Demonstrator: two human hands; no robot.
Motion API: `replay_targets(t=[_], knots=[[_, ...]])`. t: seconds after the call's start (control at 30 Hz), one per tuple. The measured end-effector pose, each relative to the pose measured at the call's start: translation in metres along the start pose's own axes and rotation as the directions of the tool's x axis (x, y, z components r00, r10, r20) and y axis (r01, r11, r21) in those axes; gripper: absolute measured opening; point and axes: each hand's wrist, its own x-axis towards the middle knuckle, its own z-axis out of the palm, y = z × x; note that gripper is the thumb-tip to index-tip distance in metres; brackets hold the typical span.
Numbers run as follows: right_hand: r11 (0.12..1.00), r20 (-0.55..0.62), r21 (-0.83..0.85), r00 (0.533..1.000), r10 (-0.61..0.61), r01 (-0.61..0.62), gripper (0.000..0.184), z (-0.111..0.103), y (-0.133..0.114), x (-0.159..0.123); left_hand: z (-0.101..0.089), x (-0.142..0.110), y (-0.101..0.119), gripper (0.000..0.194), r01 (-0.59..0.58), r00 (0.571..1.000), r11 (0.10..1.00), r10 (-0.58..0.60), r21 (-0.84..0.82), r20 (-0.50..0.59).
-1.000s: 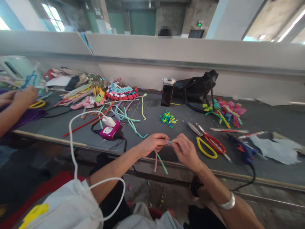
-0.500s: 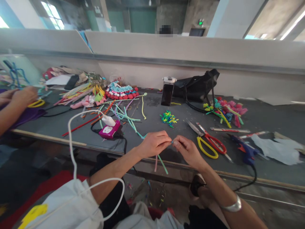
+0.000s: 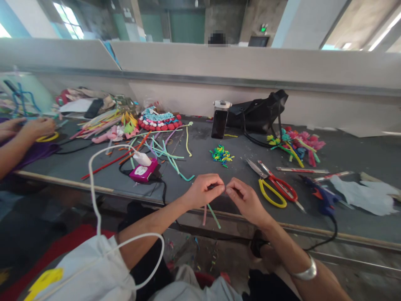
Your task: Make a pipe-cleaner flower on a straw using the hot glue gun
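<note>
My left hand (image 3: pixel 206 190) and my right hand (image 3: pixel 242 196) meet fingertip to fingertip above the table's near edge. Both are closed in a pinch, and whatever lies between the fingers is hidden or too small to name. From below my left hand, a green strip (image 3: pixel 214 216) and a pink strip (image 3: pixel 204 215) stick out past the edge. Just beyond the hands is a small heap of short blue, green and yellow pieces (image 3: pixel 222 154). A bent mint-green pipe cleaner (image 3: pixel 177 167) lies left of it. Scissors with yellow and red handles (image 3: pixel 272 193) rest to the right of my right hand.
At right lie a blue glue gun (image 3: pixel 324 198), white sheets (image 3: pixel 365 194) and a fuzzy colourful bunch (image 3: pixel 302 144). A phone (image 3: pixel 219 124) leans before a black bag (image 3: pixel 260 115). A purple plug block (image 3: pixel 144 170) sits at left, near a co-worker's hands (image 3: pixel 40 127).
A blue bit that showed between my fingertips is no longer visible. My left fingers have curled and shifted slightly. The co-worker's hands at left have moved a little.
</note>
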Motion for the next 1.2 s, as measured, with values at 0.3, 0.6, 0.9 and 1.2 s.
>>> replay_targets(t=[0.3, 0.6, 0.9, 1.2], knots=[[0.931, 0.061, -0.236, 0.961, -0.271, 0.278, 0.017, 0.006, 0.0, -0.004, -0.004, 0.005, -0.005, 0.018, 0.624, 0.781, 0.608, -0.461, -0.491, 0.422], [0.998, -0.033, -0.051, 0.999, -0.036, 0.035, 0.023, 0.0, 0.003, -0.001, -0.008, 0.004, -0.002, 0.026, 0.22, 0.975, 0.962, -0.214, -0.161, 0.058], [0.981, -0.018, 0.115, 0.987, 0.158, -0.154, 0.036, -0.002, 0.007, 0.0, -0.003, -0.004, -0.013, 0.02, -0.321, 0.934, 0.845, 0.358, 0.428, -0.005], [0.999, -0.029, -0.01, 0.999, 0.045, -0.045, 0.028, -0.003, 0.004, -0.003, 0.001, -0.002, -0.011, 0.022, -0.339, 0.936, 0.837, 0.346, 0.43, 0.065]])
